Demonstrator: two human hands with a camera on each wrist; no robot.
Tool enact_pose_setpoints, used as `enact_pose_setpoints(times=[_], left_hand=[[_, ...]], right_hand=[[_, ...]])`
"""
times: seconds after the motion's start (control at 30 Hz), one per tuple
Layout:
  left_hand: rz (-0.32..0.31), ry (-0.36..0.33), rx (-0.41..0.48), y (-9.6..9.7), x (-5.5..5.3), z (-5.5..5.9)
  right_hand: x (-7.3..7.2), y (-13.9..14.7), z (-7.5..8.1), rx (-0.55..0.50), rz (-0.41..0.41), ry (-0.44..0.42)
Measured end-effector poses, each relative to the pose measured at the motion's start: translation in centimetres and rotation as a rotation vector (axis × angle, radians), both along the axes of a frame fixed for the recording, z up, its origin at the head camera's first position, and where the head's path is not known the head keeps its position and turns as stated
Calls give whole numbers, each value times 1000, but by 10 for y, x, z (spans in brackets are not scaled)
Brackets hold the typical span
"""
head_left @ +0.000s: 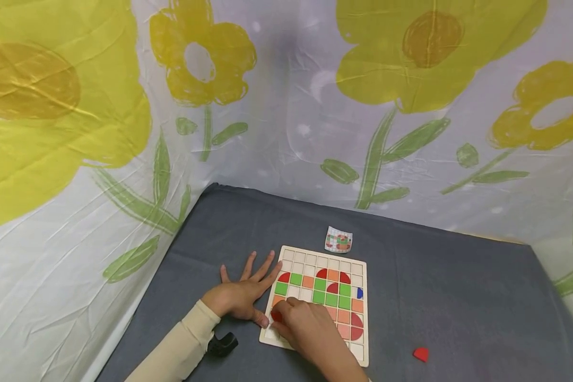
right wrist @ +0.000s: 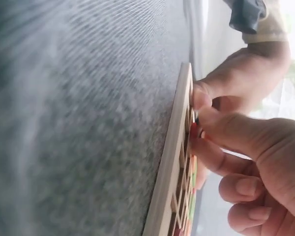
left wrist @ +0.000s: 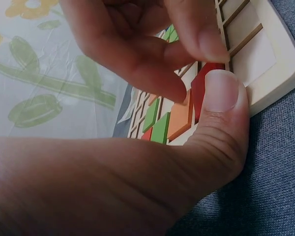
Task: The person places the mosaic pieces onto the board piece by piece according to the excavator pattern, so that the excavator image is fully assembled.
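Note:
A wooden grid board (head_left: 366,323) lies on the dark cloth, with red, green, orange and pink flat pieces in many of its squares. Over its lower left part, my right hand (head_left: 310,328) pinches a red piece (left wrist: 200,91) between thumb and fingers, at a square below an orange piece (left wrist: 181,118). The red piece's full outline is hidden by the fingers. My left hand (head_left: 241,298) lies with fingers spread along the board's left edge. Its thumb rests on the board's rim, close beside the red piece in the left wrist view.
A small printed pattern card (head_left: 338,240) lies behind the board. One loose red quarter-round piece (head_left: 421,354) is on the cloth to the right. A blue half-round piece (head_left: 360,293) sits in the right column. A flower-printed curtain (head_left: 286,106) hangs behind and left of the table.

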State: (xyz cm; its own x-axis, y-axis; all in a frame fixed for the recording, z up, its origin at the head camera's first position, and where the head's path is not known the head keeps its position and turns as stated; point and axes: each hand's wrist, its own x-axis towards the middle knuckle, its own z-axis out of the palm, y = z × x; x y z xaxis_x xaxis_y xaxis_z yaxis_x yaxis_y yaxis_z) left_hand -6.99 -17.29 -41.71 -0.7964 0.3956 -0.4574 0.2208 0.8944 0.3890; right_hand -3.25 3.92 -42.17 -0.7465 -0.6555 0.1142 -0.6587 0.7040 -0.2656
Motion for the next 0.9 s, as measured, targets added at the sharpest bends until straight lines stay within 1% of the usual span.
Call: enact_pose_setpoints(times=[0.1,0.17,0.37,0.53,0.8,0.9], left_hand=[[-5,-5,-3,0,0,-1],[-7,-4,-1,1,0,-1],[2,-9,4,0,-1,0],[-4,-4,10,-1,-1,-1],[-2,-4,2,0,-1,-2],[-3,-2,0,-1,-1,-3]], right_hand=[[0,-2,1,4,-2,-37],[0,-3,1,1,-5,-41],[-2,-5,-1,9,1,-7],[-4,-7,-3,25,-6,-1],[-8,-8,-1,74,-27,-19],[-7,-7,0,69,-30,-19]])
